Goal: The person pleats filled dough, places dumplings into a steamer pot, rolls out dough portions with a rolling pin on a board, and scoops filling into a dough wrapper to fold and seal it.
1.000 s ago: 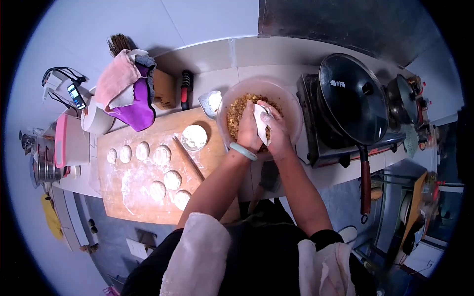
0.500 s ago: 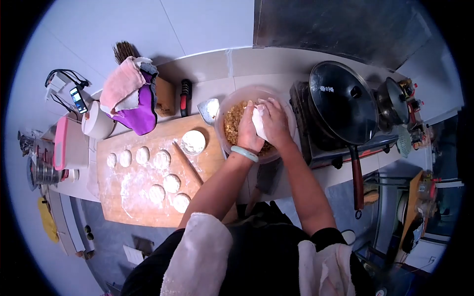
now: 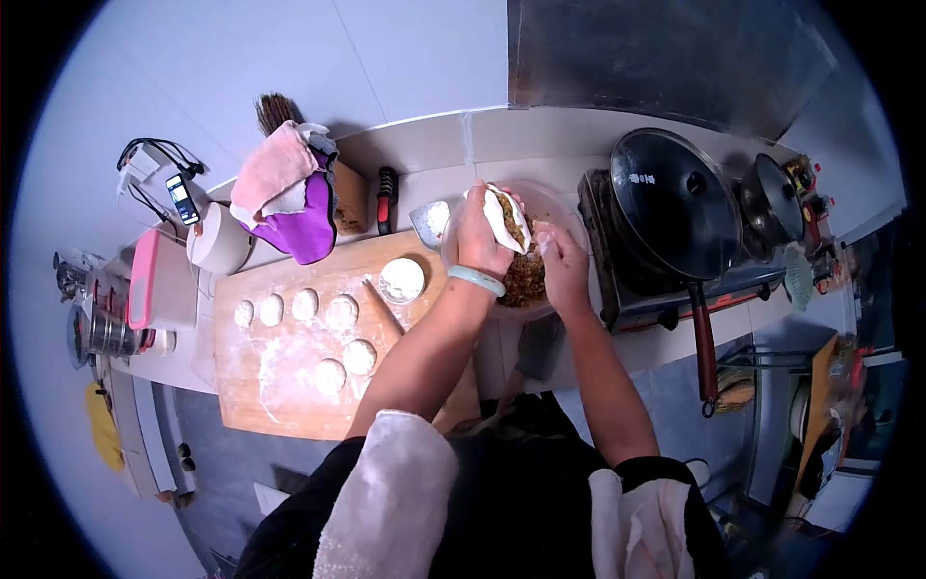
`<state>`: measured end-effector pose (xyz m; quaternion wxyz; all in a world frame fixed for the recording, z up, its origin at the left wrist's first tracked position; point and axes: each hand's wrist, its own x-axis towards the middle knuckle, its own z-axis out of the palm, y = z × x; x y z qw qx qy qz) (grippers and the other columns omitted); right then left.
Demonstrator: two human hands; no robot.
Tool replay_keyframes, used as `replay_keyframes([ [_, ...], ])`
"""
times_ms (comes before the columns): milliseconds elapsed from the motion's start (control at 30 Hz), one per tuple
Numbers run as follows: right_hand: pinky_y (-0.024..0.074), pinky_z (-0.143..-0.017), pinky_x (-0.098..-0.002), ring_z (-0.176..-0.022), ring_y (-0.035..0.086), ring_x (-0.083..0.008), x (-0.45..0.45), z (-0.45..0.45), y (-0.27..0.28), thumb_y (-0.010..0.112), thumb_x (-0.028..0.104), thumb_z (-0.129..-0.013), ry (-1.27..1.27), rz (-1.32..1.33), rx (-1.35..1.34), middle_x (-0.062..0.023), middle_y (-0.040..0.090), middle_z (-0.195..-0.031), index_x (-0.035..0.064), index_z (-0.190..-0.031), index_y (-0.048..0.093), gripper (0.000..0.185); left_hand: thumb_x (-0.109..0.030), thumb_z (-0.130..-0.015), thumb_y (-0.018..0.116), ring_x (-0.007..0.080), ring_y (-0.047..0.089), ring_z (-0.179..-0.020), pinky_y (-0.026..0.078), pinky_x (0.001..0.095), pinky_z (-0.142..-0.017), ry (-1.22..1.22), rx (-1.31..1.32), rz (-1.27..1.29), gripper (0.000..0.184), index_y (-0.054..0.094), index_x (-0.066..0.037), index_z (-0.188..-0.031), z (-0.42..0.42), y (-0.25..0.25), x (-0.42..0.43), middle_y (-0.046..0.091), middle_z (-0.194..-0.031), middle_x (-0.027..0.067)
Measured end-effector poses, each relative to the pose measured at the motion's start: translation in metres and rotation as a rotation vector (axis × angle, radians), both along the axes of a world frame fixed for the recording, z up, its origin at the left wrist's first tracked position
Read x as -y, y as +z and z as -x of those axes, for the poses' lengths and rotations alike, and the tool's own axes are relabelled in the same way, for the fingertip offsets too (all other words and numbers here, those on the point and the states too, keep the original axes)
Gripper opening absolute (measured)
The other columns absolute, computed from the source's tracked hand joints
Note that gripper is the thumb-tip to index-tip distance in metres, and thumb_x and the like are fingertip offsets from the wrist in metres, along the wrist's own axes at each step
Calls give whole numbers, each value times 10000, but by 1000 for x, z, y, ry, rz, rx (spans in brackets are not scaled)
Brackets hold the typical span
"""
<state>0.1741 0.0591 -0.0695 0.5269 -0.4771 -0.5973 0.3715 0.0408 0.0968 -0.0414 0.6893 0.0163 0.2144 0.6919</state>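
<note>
My left hand [image 3: 481, 239], with a pale green bangle at its wrist, cups a folded dough wrapper [image 3: 500, 218]. Brown, crumbly filling shows in the wrapper's open seam. My right hand [image 3: 563, 264] is just right of the wrapper's lower end, its fingers drawn together; what they hold, if anything, is hidden. Both hands are over a translucent bowl [image 3: 581, 230] of brown filling [image 3: 524, 280]. Left of my forearm, a floury wooden board [image 3: 246, 400] bears several round dough pieces [image 3: 360, 357], a rolling pin [image 3: 383, 307] and a small bowl of white flour [image 3: 401, 280].
On the right, a large lidded pan [image 3: 673, 203] sits on the gas stove, its handle [image 3: 703, 338] jutting past the counter edge. A cleaver [image 3: 540, 347] lies in front of the filling bowl. Cloths [image 3: 294, 217], a metal scoop [image 3: 430, 224] and a pink-lidded box [image 3: 164, 280] stand around the board.
The dough has gone from being pressed between both hands to lying in my left hand with its filling exposed. My right hand has moved away, right and down. The view has shifted slightly.
</note>
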Motion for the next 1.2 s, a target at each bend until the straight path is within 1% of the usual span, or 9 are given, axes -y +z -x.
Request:
replay_keyframes([
  [67, 504, -820, -312, -960, 641, -203, 17, 4, 10, 591, -1, -876, 22, -11, 54, -133, 643, -1062, -15, -1153, 615, 278, -297, -1004, 461, 244, 596, -730, 521, 362, -694, 38, -27, 23, 280, 529, -37, -925, -1, 11, 0, 602, -803, 113],
  [200, 500, -877, -277, -974, 620, -142, 30, 15, 13, 623, -36, -864, -11, -12, -28, -93, 640, -1106, -8, -1203, 593, 342, -343, -994, 476, 243, 593, -743, 516, 359, -707, 22, -83, 3, 301, 534, -57, -921, -1, 13, 3, 602, -810, 107],
  [267, 506, -869, -279, -966, 623, -141, 28, 16, 19, 624, -31, -865, -31, -32, 41, -93, 643, -1090, -11, -1183, 603, 319, -411, -972, 524, 243, 594, -788, 520, 363, -755, -10, -94, -47, 319, 543, -96, -926, 0, 4, 3, 606, -855, 89],
  [467, 514, -799, -272, -878, 628, -122, 30, 16, 16, 629, -5, -873, -64, -53, 45, -83, 666, -1000, -18, -1085, 638, 212, -417, -971, 523, 241, 594, -788, 516, 355, -754, -25, -89, -74, 340, 543, -80, -932, -1, 1, 9, 598, -827, 87],
  [800, 512, -653, -271, -722, 611, -99, 28, 18, 7, 625, 24, -890, -128, -121, 135, -58, 671, -844, -24, -1003, 648, 124, -386, -983, 507, 225, 611, -732, 525, 343, -681, 41, -117, -16, 324, 560, -71, -928, -5, 8, 16, 615, -795, 72],
  [900, 512, -641, -266, -710, 606, -93, 30, 17, 6, 630, 43, -898, -97, -67, 58, -57, 673, -852, -29, -1000, 649, 126, -376, -986, 503, 220, 612, -722, 523, 343, -666, 62, -146, -32, 310, 558, -79, -921, -7, 9, 17, 617, -790, 71],
  [1000, 509, -649, -253, -716, 601, -79, 36, 19, 20, 645, 51, -895, -45, 172, -164, -49, 673, -855, -29, -990, 652, 124, -366, -993, 490, 208, 611, -722, 517, 338, -657, 91, -194, -33, 298, 559, -85, -924, -8, 10, 19, 616, -792, 70],
  [1100, 509, -641, -297, -714, 614, -111, 38, 21, 25, 668, 81, -872, -48, 47, -86, -66, 657, -822, -28, -980, 635, 157, -357, -1000, 478, 195, 609, -724, 510, 330, -654, 104, -246, -16, 286, 554, -90, -934, -8, 15, 21, 613, -797, 68],
  [1200, 507, -635, -301, -696, 621, -135, 36, 23, 25, 687, 75, -849, -79, 41, -39, -76, 661, -810, -19, -951, 647, 144, -350, -1002, 474, 187, 606, -727, 506, 322, -658, 108, -314, -15, 275, 547, -91, -945, -10, 25, 27, 611, -807, 64],
])
